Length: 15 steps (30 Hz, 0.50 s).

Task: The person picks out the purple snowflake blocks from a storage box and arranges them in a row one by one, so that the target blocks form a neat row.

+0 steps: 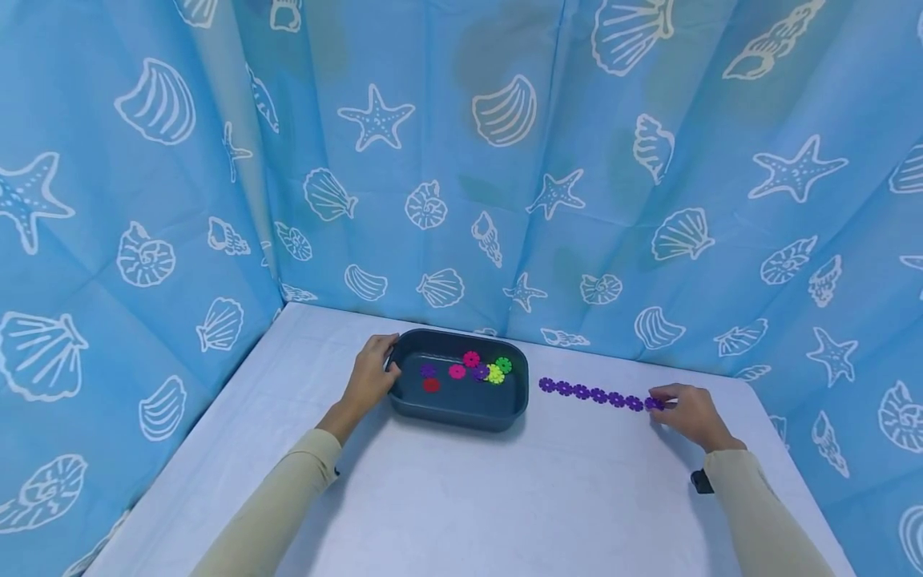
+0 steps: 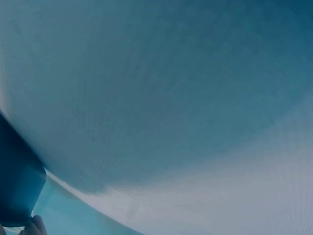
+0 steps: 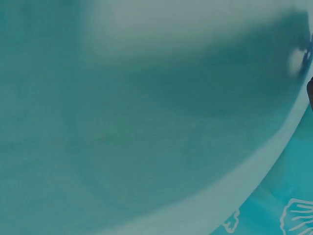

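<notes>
A dark grey tray [image 1: 454,417] stands on the table, and my left hand [image 1: 368,377] grips its left end by the rim. Inside lie several loose flower-shaped plastic discs: pink discs [image 1: 471,359], purple, a red disc [image 1: 431,385], a yellow disc [image 1: 494,374] and a green disc [image 1: 504,365]. Right of the tray runs a row of purple discs [image 1: 598,395], seemingly joined edge to edge. My right hand [image 1: 691,414] pinches the disc at the row's right end. In the left wrist view, only the tray's corner [image 2: 17,181] and some fingertips [image 2: 36,226] show.
A white cloth [image 1: 548,505] covers the table. Blue curtains [image 1: 447,160] with shell and starfish prints hang behind and along both sides. A small black object [image 1: 701,482] shows by the right sleeve. The right wrist view holds mostly shaded tabletop [image 3: 146,122].
</notes>
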Motion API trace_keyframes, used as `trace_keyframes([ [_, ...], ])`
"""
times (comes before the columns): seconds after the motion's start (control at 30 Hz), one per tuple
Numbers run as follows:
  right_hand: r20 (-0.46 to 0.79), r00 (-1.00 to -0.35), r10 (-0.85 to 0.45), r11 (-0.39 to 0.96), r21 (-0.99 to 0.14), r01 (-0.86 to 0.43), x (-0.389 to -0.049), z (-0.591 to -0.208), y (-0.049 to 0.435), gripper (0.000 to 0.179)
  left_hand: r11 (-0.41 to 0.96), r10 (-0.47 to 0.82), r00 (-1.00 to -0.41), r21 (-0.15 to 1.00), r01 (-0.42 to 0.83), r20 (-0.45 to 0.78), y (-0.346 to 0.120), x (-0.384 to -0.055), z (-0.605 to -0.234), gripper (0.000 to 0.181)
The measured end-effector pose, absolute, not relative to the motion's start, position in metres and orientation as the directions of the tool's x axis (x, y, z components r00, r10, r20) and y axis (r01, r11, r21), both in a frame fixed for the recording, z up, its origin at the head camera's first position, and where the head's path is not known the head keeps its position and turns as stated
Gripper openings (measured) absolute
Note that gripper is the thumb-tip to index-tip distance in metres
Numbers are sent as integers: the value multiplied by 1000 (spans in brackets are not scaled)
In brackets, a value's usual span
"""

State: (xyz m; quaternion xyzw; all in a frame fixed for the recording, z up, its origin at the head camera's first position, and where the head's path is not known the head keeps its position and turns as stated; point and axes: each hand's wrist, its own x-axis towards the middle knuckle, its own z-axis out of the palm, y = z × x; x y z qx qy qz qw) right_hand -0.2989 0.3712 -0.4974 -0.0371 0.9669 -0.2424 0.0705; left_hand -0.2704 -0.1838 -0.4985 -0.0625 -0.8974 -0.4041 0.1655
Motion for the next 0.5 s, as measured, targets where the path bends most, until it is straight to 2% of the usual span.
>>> trace_keyframes([
  [0.5,-110,-985,-133,893,-444,-71,-296,-502,372,44,660,-26,-937,710,244,347,-183,-269,-497,52],
])
